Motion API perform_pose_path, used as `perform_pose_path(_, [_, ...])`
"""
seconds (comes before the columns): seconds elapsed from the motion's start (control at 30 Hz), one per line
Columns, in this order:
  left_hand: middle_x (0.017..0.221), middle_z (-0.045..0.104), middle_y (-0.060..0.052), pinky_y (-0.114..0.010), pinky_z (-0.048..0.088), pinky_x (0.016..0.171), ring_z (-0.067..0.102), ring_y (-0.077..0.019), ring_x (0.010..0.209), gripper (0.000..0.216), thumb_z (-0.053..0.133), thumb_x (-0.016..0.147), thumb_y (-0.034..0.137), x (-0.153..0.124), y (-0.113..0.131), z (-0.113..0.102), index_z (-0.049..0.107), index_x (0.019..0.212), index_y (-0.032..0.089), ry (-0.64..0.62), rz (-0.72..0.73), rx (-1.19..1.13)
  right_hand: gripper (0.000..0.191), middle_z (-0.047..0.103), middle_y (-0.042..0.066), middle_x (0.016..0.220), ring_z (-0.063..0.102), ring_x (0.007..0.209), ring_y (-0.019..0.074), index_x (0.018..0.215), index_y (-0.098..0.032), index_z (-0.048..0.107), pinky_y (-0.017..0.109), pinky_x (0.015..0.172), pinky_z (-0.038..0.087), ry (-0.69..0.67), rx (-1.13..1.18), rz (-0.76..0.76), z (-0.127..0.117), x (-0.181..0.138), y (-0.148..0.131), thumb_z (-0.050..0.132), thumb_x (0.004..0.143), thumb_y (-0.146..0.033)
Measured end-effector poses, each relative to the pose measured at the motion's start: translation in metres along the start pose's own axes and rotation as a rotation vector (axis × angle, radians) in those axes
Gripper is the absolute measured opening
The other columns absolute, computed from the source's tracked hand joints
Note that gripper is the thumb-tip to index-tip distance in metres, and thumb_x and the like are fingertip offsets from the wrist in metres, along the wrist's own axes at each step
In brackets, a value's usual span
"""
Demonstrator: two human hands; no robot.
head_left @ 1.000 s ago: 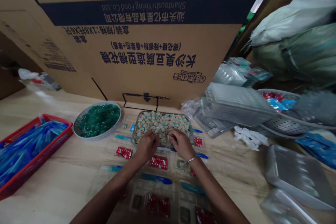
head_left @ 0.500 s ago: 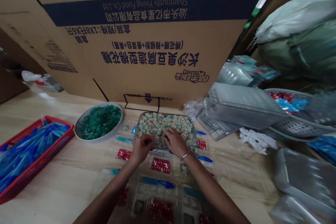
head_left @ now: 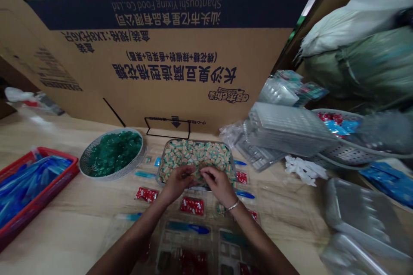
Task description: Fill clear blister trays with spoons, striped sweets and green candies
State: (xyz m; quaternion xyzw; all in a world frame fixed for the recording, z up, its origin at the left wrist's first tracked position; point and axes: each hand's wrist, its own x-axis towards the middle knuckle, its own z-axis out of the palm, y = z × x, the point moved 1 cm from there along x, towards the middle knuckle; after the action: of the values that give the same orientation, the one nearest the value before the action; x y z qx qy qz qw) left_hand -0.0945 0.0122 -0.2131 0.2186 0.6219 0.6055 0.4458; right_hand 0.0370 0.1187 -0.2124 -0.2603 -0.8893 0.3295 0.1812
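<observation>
A shallow metal tray [head_left: 158, 172] holds a heap of small beige-and-green pieces [head_left: 196, 151]. Over its near edge, my left hand [head_left: 180, 180] has its fingers pinched together. Close beside it, my right hand [head_left: 219, 182], with a silver bracelet at the wrist, is also curled into a pinch, thumb against forefinger. What either hand grips, if anything, is too small and blurred to name. Just below the hands lies a red packet [head_left: 192, 206] in a clear plastic tray, and another red packet [head_left: 146, 194] is left of my left forearm.
A large cardboard box [head_left: 171, 51] stands behind the tray. To the left are an oval basket of green packets [head_left: 112, 153] and a red basket [head_left: 72, 165] of blue items. Stacked clear plastic trays [head_left: 287, 129] and a grey basket [head_left: 345, 150] sit on the right.
The whole view has shifted slightly, with the scene moving left. My hands have come closer together over the tray's near edge, and the right hand has dropped a little.
</observation>
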Motion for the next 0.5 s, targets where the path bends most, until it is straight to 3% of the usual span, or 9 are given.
perform_pose_path(0.13, [0.069,0.061,0.003,-0.027,0.053,0.058,0.065,-0.0141,0.056,0.038,0.077,0.054,0.035,-0.003,-0.003,0.002,0.062,0.082,0.014,-0.009,-0.061,-0.030,0.018,0.061,0.008,0.093,0.058,0.084,0.0186,0.089,-0.017,0.063,0.028,0.075,0.043,0.060,-0.114,0.103,-0.025,-0.001,0.023,0.048,0.082,-0.010])
perform_pose_path(0.27, [0.068,0.061,0.004,-0.026,0.053,0.059,0.064,-0.0126,0.056,0.039,0.076,0.056,0.036,-0.005,-0.003,0.009,0.062,0.085,0.014,-0.025,-0.074,-0.050,0.016,0.058,0.004,0.082,0.056,0.079,0.0178,0.074,-0.017,0.060,0.026,0.071,0.041,0.019,-0.140,0.109,-0.037,0.003,0.031,0.054,0.073,-0.003])
perform_pose_path(0.5, [0.068,0.059,0.005,-0.027,0.053,0.063,0.061,-0.0111,0.060,0.028,0.074,0.057,0.031,-0.003,-0.007,0.017,0.061,0.075,0.015,-0.029,-0.003,-0.051,0.015,0.066,0.002,0.082,0.061,0.077,0.0153,0.086,-0.017,0.063,0.024,0.069,0.045,-0.038,0.079,0.025,-0.021,-0.003,0.009,0.050,0.082,-0.011])
